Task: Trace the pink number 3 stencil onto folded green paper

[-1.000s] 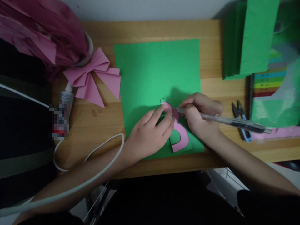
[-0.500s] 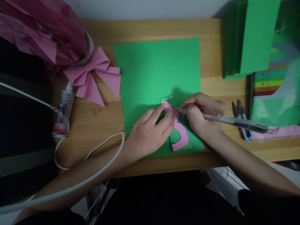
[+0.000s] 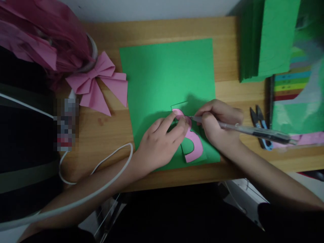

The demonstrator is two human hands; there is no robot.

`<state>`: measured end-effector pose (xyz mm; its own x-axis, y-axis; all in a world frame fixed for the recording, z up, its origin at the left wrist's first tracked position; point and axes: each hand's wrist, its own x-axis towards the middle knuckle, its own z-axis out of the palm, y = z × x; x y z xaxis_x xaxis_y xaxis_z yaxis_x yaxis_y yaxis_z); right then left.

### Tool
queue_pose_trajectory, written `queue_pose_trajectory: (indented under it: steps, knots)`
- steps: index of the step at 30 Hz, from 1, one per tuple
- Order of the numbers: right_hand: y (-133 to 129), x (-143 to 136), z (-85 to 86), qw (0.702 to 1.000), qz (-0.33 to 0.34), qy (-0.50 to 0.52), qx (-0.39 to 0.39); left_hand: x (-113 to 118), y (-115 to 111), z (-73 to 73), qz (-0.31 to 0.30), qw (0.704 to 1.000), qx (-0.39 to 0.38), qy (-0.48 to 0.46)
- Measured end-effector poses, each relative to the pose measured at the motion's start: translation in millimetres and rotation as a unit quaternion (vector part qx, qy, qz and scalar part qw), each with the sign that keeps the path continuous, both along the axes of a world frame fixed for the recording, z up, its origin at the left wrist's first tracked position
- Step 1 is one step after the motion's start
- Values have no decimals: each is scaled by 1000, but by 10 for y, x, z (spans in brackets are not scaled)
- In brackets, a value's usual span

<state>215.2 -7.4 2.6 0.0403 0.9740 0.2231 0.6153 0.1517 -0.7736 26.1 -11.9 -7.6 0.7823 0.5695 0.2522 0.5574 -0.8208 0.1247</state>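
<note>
A pink paper cutout (image 3: pixel 198 146), curved like a figure 3, lies on a sheet of green paper (image 3: pixel 167 71). My left hand (image 3: pixel 162 143) rests on both with its fingers stretched out, the fingertips pressing on the cutout's upper part and hiding some of it. In my right hand (image 3: pixel 219 123) a slim pen (image 3: pixel 255 131) is pinched between thumb and fingers. Its tip touches or nearly touches the cutout's right edge, close to my left fingertips. Thin dark lines show on the green sheet around the cutout.
A pink paper bow (image 3: pixel 97 79) and a blurred tube (image 3: pixel 67 123) lie to the left. A white cable (image 3: pixel 113 179) loops over my left forearm. Small blue-handled snips (image 3: pixel 262 126), folded green paper (image 3: pixel 274 40) and a plastic packet (image 3: pixel 296 116) sit on the right.
The whole view has shifted slightly, with the things on the table a little further left and up. Both hands and the pen keep nearly the same places on the cutout.
</note>
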Motion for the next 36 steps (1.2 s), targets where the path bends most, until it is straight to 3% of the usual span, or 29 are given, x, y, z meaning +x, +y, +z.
queue_pose_trajectory:
  steps: [36]
  knots:
    - [-109, 16, 14, 1000, -20, -10, 20, 8, -1, 17, 14, 1000, -18, -2]
